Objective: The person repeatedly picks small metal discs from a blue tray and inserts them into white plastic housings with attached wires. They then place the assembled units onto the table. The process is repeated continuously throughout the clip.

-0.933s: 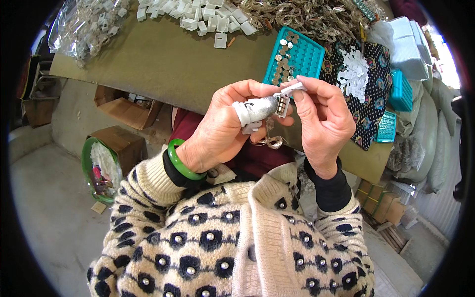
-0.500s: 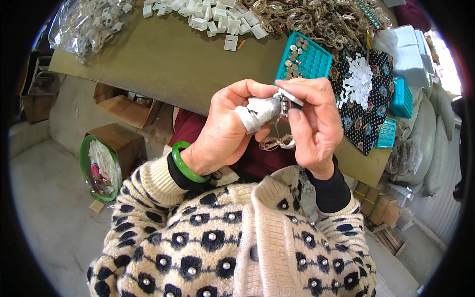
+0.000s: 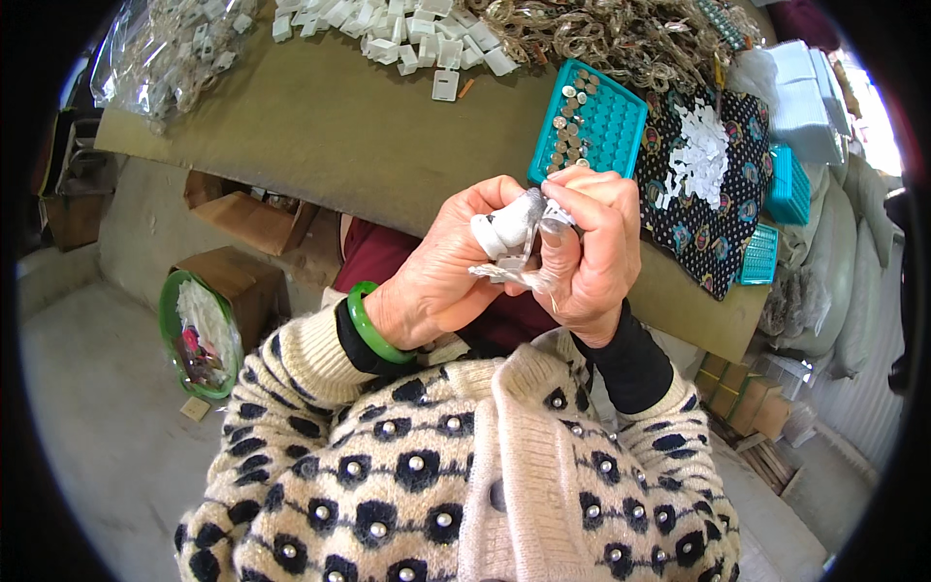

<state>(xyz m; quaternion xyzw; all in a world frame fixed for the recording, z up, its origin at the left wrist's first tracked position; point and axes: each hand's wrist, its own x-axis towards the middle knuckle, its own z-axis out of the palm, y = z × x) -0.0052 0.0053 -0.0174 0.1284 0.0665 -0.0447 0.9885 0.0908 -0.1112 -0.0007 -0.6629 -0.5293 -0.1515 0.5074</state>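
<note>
My left hand (image 3: 436, 262) and my right hand (image 3: 599, 257) meet in front of my chest, fingers closed together. Between their fingertips is a small white plastic case (image 3: 557, 212), mostly covered by the right fingers. A white wrapping with a grey tip (image 3: 508, 225) covers the left thumb. Below it, a pale strip or strand (image 3: 504, 274) runs between the hands; I cannot tell which. A green bangle (image 3: 371, 325) circles my left wrist. Just beyond the fingers stands a teal tray (image 3: 613, 131) with round metal button cells (image 3: 567, 126) in its left part.
White plastic cases (image 3: 427, 39) lie piled at the table's far edge, beside bundles of thin wire (image 3: 621, 44). White scraps (image 3: 698, 150) rest on a patterned cloth (image 3: 669, 242) at right. A clear bag (image 3: 175, 63) sits far left; a green basket (image 3: 175, 335) is on the floor.
My right hand has moved slightly left and closed further over the white case, hiding its dark inside. The looped wire that hung below the fingers no longer shows as a loop.
</note>
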